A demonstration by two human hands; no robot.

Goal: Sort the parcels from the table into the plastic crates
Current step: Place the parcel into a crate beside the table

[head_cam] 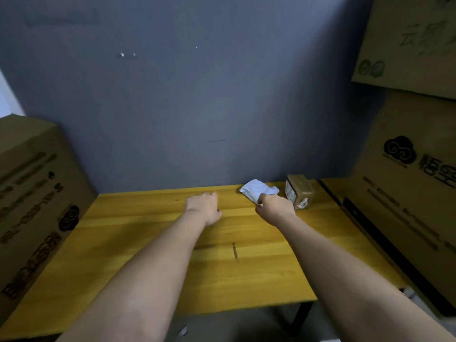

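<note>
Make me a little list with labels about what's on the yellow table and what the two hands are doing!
table: yellow wooden top, set against a grey wall
parcels left: two, both at the far right of the table
white parcel: soft bag, lying flat
brown parcel: small taped box with a label, just right of the white one
right hand: grip closing on the white parcel's near edge
left hand: resting on the table, holding nothing
sides: big cardboard boxes left and right
crates: not in view

Dull blue-grey painted wall (197,95) at 12 o'clock, w/ small white chips. Yellow wooden tabletop (148,255) centre, black metal leg (299,317) at 5. Printed brown cardboard cartons: one (32,206) at 9, two stacked (414,193) at 3. Light dim.
</note>
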